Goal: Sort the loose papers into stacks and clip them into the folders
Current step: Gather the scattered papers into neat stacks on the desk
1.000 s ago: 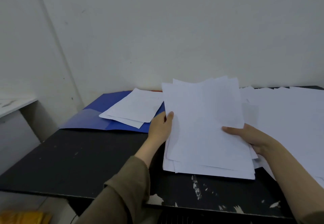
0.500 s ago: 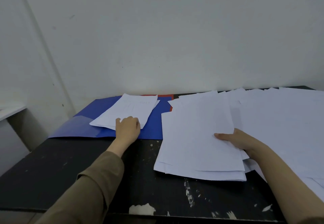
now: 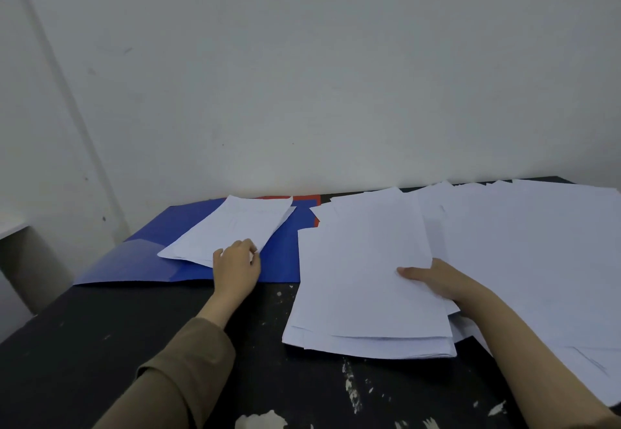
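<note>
Few sheets [image 3: 232, 227] on open blue folder [image 3: 141, 260], left hand [image 3: 237, 264] gripping them; right hand [image 3: 440, 280] clasping larger stack [image 3: 363, 280].

The left hand [image 3: 237, 267] grips the small paper pile [image 3: 232, 227] on the blue folder [image 3: 141, 253]. The right hand [image 3: 440, 282] holds the big pile [image 3: 363, 277].

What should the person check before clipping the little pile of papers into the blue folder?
1. Small pile lies on the blue folder: ok.
2. Small pile's edges squared: not ok, sheets are offset.
3. Left hand grips the pile's near corner: ok.
4. Right hand holds the big stack on the table: ok.
5. Folder's clip visible: cannot tell.
6. Red folder reachable: cannot tell, mostly covered.
</note>
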